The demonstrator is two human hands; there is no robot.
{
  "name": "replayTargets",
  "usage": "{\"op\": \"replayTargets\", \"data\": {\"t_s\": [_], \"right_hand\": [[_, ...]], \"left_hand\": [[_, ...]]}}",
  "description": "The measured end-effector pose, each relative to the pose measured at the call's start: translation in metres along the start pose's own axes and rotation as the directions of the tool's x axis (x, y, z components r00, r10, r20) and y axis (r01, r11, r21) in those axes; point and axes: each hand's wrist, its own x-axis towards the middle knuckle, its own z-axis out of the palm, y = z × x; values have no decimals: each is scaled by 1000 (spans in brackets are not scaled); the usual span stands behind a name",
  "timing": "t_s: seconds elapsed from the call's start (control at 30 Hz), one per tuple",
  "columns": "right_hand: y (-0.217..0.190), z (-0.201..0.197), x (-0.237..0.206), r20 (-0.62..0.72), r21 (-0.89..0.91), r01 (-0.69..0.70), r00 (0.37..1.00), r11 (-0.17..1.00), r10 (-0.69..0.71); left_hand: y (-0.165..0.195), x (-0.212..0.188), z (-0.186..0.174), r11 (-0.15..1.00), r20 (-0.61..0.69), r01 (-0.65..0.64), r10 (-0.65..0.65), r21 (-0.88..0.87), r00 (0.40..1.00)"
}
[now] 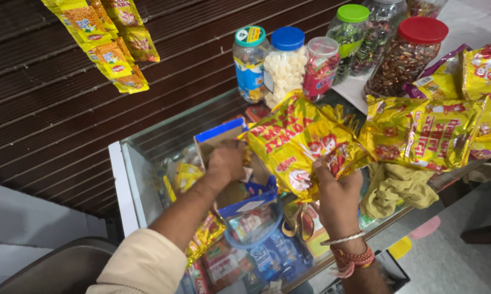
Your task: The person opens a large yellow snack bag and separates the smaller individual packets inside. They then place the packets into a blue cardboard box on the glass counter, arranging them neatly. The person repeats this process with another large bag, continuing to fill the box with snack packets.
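1. Head view: the left hand (226, 161) reaches into an open blue-and-white cardboard box (240, 179) standing on the glass counter top (147, 158); whether its fingers are closed on anything I cannot tell. The right hand (338, 198) is clamped on a bundle of shiny yellow-and-red foil sachets (300, 144), just beside the box.
2. To work cleanly, the bundle should probably stay lifted and the box kept steady.
3. Close by, a crumpled olive cloth (395, 185), more yellow foil packets (425, 133) and plastic sweet jars with coloured lids (289, 62) crowd the counter.
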Motion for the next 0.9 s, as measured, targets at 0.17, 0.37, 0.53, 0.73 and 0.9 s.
{"op": "replayTargets", "data": {"t_s": [0.17,0.37,0.53,0.73,0.9], "right_hand": [[-4,5,-3,14,26,-15,1000,1000,15],[-13,10,-4,17,57,-34,999,998,34],[-11,5,-4,26,39,30,999,999,-31],[30,5,8,220,-144,32,975,989,0],[91,66,4,273,-213,344,920,915,-282]], "left_hand": [[11,1,25,996,118,18,-28,83,993],[-5,7,15,994,48,73,-69,-81,996],[-28,4,-27,716,-95,242,-395,-655,914],[-82,-28,-49,-9,-107,-130,-511,-991,853],[-102,-45,-35,-255,79,-61,-507,-965,859]]}}
